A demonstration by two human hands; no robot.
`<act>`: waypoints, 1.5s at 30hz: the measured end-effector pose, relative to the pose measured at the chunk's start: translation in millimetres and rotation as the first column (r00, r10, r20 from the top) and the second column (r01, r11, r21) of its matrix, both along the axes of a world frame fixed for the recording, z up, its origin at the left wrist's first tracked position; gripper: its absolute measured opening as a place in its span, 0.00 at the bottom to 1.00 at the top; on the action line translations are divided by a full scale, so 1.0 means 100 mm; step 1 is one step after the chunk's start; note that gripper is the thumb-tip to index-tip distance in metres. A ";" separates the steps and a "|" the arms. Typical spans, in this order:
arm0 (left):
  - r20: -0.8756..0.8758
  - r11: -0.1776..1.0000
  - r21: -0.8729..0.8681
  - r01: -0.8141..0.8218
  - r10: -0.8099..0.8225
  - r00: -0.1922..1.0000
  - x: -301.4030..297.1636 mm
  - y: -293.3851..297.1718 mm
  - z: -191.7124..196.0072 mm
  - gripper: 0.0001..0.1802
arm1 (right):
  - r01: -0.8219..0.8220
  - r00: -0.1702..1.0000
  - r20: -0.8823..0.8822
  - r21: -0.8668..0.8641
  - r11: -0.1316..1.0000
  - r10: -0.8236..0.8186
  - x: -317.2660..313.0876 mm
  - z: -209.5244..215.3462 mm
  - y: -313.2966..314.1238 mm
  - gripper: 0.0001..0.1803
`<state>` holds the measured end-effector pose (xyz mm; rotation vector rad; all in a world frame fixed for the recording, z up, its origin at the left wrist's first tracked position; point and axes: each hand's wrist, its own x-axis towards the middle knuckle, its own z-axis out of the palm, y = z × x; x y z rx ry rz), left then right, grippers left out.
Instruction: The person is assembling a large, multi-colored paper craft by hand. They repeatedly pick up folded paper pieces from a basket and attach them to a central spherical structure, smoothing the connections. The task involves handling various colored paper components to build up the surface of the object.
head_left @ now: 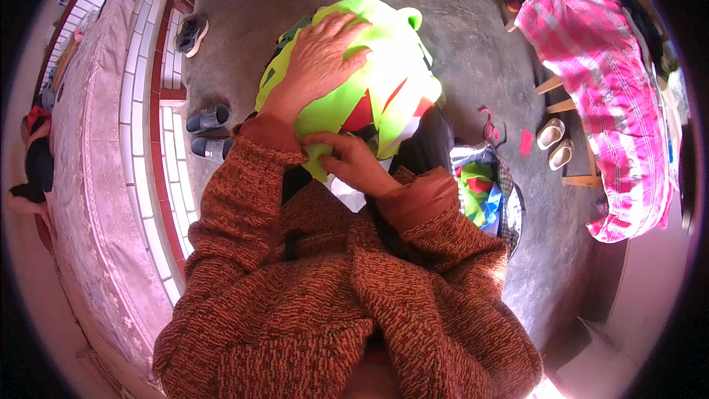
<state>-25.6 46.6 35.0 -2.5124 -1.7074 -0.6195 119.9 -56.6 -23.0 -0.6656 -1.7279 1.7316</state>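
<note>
A bright yellow-green cloth [391,37] with red and dark patches is spread in a rounded mound in front of my knees. My left hand [321,59] lies on top of it, palm down, with the fingers stretched out and the thumb apart. Nearer to me, my right hand [356,164] pinches the cloth's near edge between thumb and fingers. Strong sunlight washes out the cloth's right half. What supports the mound underneath is hidden.
By my right knee stands a checked bag [511,210] holding green, red and blue cloth. Pink plaid fabric [591,66] drapes over wooden furniture at right, with pale shoes [560,154] beside it. Dark slippers [208,120] and a sneaker [193,35] lie near the white-tiled ledge [136,103].
</note>
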 end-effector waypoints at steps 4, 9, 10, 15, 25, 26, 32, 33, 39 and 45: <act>0.012 0.999 0.043 -0.007 0.006 1.000 0.03 0.01 -0.06 0.27 | -0.009 1.000 -0.018 0.087 0.996 0.010 0.04 -0.09 0.02 0.24; 0.016 0.997 0.080 -0.002 0.001 1.000 0.03 0.05 -0.08 0.26 | -0.134 0.989 -0.051 0.069 0.989 0.138 0.38 0.09 0.04 0.21; 0.023 0.997 0.072 0.009 -0.011 1.000 0.01 0.04 -0.07 0.26 | -0.180 0.982 -0.053 -0.007 0.984 0.179 0.54 0.13 0.06 0.20; 0.060 0.999 0.033 0.027 -0.029 0.998 -0.01 0.03 -0.03 0.25 | 0.274 0.955 -0.003 -0.382 0.883 -0.297 1.65 0.06 0.05 0.17; 0.129 0.997 -0.027 0.076 -0.072 0.989 0.06 0.06 0.02 0.23 | 0.956 0.279 0.675 -0.266 0.127 -0.683 3.81 -1.95 -0.96 0.20; 0.136 0.996 -0.027 0.086 -0.082 0.987 0.04 0.06 0.02 0.23 | 0.944 0.278 0.677 -0.325 0.063 -0.682 3.83 -2.11 -1.06 0.20; 0.169 0.992 -0.056 0.114 -0.103 0.980 0.06 0.07 0.04 0.23 | 0.588 0.570 0.262 -0.792 0.164 -0.779 3.95 -3.46 -1.74 0.26; 0.163 0.990 -0.061 0.126 -0.115 0.980 0.07 0.10 0.03 0.23 | 0.672 0.655 0.268 -0.634 0.382 -0.707 3.94 -3.63 -1.82 0.26; 0.156 0.990 -0.093 0.107 -0.092 0.983 0.09 0.04 0.07 0.24 | 0.913 0.245 0.777 0.016 0.407 -0.580 3.33 -3.51 -1.44 0.26; 0.149 0.988 -0.100 0.114 -0.098 0.984 0.02 0.07 0.02 0.25 | 0.781 -0.043 0.804 0.397 0.482 -0.592 3.45 -3.21 -1.17 0.40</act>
